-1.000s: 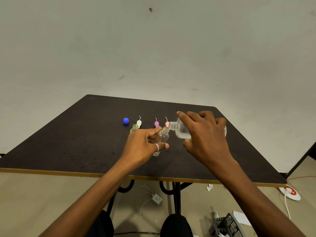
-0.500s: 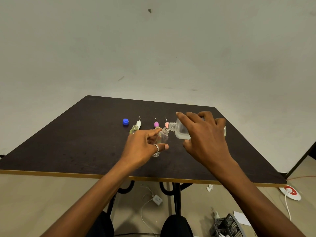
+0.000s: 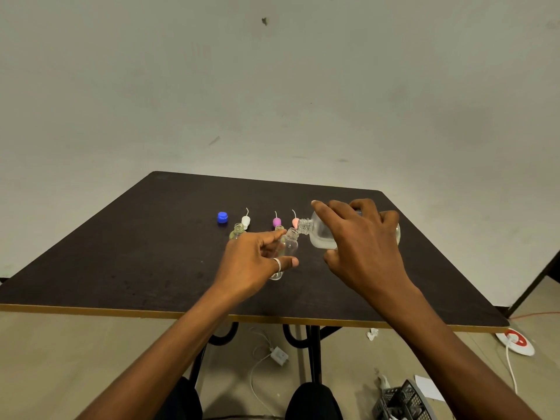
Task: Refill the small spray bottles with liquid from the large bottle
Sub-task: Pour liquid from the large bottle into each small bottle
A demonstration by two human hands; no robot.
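Gripping the likely-slick big bottle (image 3: pixel 321 237) mid-body, the right hand (image 3: pixel 360 247) tips it while the left hand (image 3: pixel 254 262) holds the light-looking small bottle (image 3: pixel 289 245).

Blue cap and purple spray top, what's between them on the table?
Head view: a white spray top lies between them, with an open small bottle just nearer the camera.

The only shift is slight: the desk (image 3: pixel 121 253), the blue cap (image 3: pixel 222 217), the left hand (image 3: pixel 251 265) and the right hand (image 3: pixel 363 256) all sit a touch lower in the view than a second ago. Whether the liquid in the large bottle (image 3: pixel 321 237) or the small bottle (image 3: pixel 289 245) has changed is too faint to tell.
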